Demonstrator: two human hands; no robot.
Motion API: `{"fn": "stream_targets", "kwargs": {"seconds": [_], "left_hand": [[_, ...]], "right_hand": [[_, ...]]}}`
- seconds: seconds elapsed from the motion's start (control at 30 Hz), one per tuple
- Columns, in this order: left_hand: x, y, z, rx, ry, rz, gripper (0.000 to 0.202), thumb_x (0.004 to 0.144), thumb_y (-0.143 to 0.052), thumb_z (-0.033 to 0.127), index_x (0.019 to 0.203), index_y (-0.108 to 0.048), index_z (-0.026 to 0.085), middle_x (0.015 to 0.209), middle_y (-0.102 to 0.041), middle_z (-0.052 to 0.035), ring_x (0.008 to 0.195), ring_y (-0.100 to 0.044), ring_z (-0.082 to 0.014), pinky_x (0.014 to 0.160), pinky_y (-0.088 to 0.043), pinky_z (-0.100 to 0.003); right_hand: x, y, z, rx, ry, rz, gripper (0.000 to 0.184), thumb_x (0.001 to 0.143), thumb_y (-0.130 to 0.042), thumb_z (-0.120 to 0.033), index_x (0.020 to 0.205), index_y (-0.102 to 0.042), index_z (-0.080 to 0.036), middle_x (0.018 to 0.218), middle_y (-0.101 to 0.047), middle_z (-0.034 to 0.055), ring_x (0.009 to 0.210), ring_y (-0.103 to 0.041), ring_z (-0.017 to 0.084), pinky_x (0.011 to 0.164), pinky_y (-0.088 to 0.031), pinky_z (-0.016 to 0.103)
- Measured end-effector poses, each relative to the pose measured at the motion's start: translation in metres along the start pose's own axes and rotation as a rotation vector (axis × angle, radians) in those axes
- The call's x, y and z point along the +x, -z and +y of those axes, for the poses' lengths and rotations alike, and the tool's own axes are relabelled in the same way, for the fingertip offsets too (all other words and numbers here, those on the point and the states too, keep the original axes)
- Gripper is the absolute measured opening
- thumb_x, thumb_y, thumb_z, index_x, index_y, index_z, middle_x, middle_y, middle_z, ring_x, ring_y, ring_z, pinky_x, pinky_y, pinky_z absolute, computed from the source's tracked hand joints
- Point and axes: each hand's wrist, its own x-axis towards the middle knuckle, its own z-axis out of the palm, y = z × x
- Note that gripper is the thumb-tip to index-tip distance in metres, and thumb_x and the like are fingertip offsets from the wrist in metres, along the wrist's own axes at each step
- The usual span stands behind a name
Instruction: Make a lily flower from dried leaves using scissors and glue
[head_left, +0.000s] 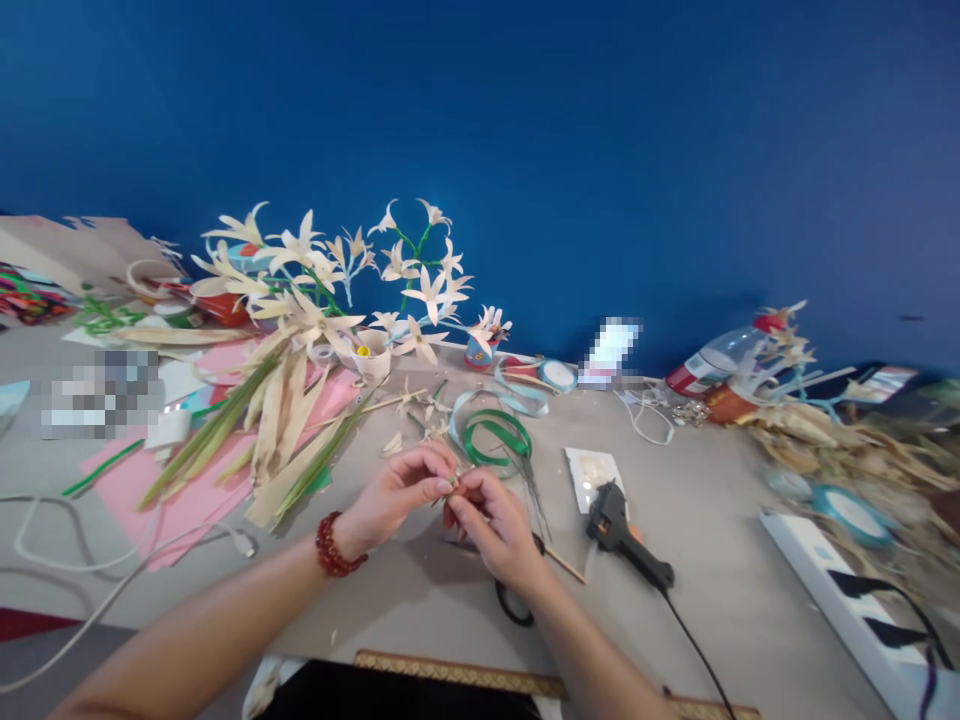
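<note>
My left hand (412, 490), with a red bead bracelet (337, 546) at its wrist, and my right hand (491, 520) meet above the middle of the table. Their fingertips pinch a small pale-green piece (453, 482), mostly hidden by the fingers. Just beyond them lie small husk flowers (431, 410) and a loop of green ribbon (499, 418), with a light-blue ribbon (525, 400) curling behind. Under my right hand is a pair of scissors (516, 606), its black handle partly covered. A thin wooden stick (566, 565) lies beside the scissors.
Husk flowers (431, 292) on green stems stand at the back. Dried husks (281, 420) and leaves cover pink paper (135, 485) on the left. Rightward are a glue gun (626, 535), a white packet (592, 475), a bottle (720, 355) and a power strip (810, 570).
</note>
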Motion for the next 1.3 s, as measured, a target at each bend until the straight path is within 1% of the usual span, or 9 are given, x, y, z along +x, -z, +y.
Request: {"fn": "stream_targets", "kwargs": {"seconds": [0.1, 0.23, 0.5, 0.7, 0.8, 0.9, 0.97, 1.13, 1.3], "left_hand": [[0.001, -0.001, 0.003, 0.047, -0.015, 0.011, 0.006, 0.078, -0.071, 0.019, 0.074, -0.067, 0.016, 0.084, -0.059, -0.0045, 0.084, -0.055, -0.0162, 0.081, -0.044, -0.030], [0.001, -0.001, 0.004, 0.066, -0.024, 0.026, 0.007, 0.078, -0.072, 0.020, 0.074, -0.068, 0.016, 0.082, -0.060, -0.0038, 0.082, -0.056, -0.0159, 0.079, -0.045, -0.029], [0.002, -0.003, 0.001, 0.085, 0.018, 0.083, 0.007, 0.076, -0.073, 0.022, 0.075, -0.068, 0.016, 0.082, -0.061, -0.0040, 0.083, -0.057, -0.0166, 0.080, -0.046, -0.030], [0.002, -0.004, 0.005, 0.166, -0.007, 0.070, 0.005, 0.080, -0.069, 0.020, 0.077, -0.068, 0.017, 0.081, -0.061, -0.0031, 0.084, -0.056, -0.0156, 0.081, -0.045, -0.029], [0.002, -0.004, 0.005, 0.165, 0.043, 0.075, 0.008, 0.081, -0.067, 0.021, 0.076, -0.066, 0.016, 0.081, -0.059, -0.0027, 0.081, -0.055, -0.0149, 0.079, -0.044, -0.028], [0.000, -0.004, 0.001, 0.109, 0.100, 0.089, 0.011, 0.083, -0.066, 0.023, 0.075, -0.064, 0.016, 0.080, -0.058, -0.0022, 0.077, -0.054, -0.0141, 0.073, -0.045, -0.027], [0.000, -0.005, -0.002, 0.086, 0.111, 0.103, 0.012, 0.083, -0.066, 0.025, 0.075, -0.064, 0.016, 0.080, -0.058, -0.0026, 0.078, -0.054, -0.0147, 0.072, -0.045, -0.027], [0.000, -0.006, -0.006, 0.092, 0.107, 0.136, 0.014, 0.082, -0.065, 0.027, 0.074, -0.065, 0.016, 0.081, -0.058, -0.0027, 0.079, -0.054, -0.0154, 0.074, -0.045, -0.028], [0.000, -0.008, -0.002, 0.234, 0.054, 0.114, 0.018, 0.085, -0.061, 0.028, 0.074, -0.066, 0.015, 0.079, -0.057, -0.0036, 0.081, -0.053, -0.0168, 0.080, -0.044, -0.030]], "right_hand": [[0.000, -0.002, 0.002, 0.044, -0.030, 0.007, 0.015, 0.095, -0.051, -0.035, 0.089, -0.049, -0.021, 0.069, -0.059, -0.0015, 0.053, -0.052, 0.009, 0.049, -0.042, 0.020], [-0.001, -0.004, 0.003, 0.104, -0.054, 0.030, 0.016, 0.094, -0.053, -0.036, 0.088, -0.049, -0.021, 0.067, -0.059, -0.0022, 0.051, -0.052, 0.009, 0.048, -0.043, 0.019], [0.002, -0.008, 0.003, 0.203, -0.114, 0.064, 0.022, 0.092, -0.055, -0.039, 0.084, -0.048, -0.020, 0.065, -0.063, -0.0017, 0.045, -0.052, 0.007, 0.045, -0.042, 0.018], [0.003, -0.011, 0.005, 0.208, -0.142, 0.122, 0.024, 0.091, -0.057, -0.041, 0.083, -0.047, -0.021, 0.064, -0.060, -0.0039, 0.043, -0.051, 0.006, 0.043, -0.042, 0.017], [0.003, -0.012, 0.007, 0.189, -0.153, 0.140, 0.024, 0.090, -0.057, -0.041, 0.084, -0.047, -0.020, 0.064, -0.061, -0.0037, 0.044, -0.051, 0.007, 0.043, -0.041, 0.017], [0.003, -0.013, 0.007, 0.179, -0.165, 0.153, 0.023, 0.090, -0.058, -0.040, 0.083, -0.047, -0.020, 0.064, -0.062, -0.0035, 0.043, -0.051, 0.007, 0.042, -0.040, 0.017], [0.003, -0.013, 0.007, 0.180, -0.169, 0.167, 0.024, 0.090, -0.058, -0.040, 0.082, -0.046, -0.021, 0.064, -0.062, -0.0035, 0.042, -0.051, 0.007, 0.041, -0.040, 0.017], [0.003, -0.014, 0.008, 0.192, -0.178, 0.190, 0.025, 0.089, -0.059, -0.041, 0.083, -0.046, -0.021, 0.064, -0.062, -0.0039, 0.041, -0.051, 0.007, 0.041, -0.041, 0.018], [0.004, -0.014, 0.010, 0.221, -0.181, 0.186, 0.025, 0.088, -0.060, -0.041, 0.082, -0.045, -0.021, 0.063, -0.061, -0.0046, 0.041, -0.051, 0.007, 0.041, -0.042, 0.017]]}}
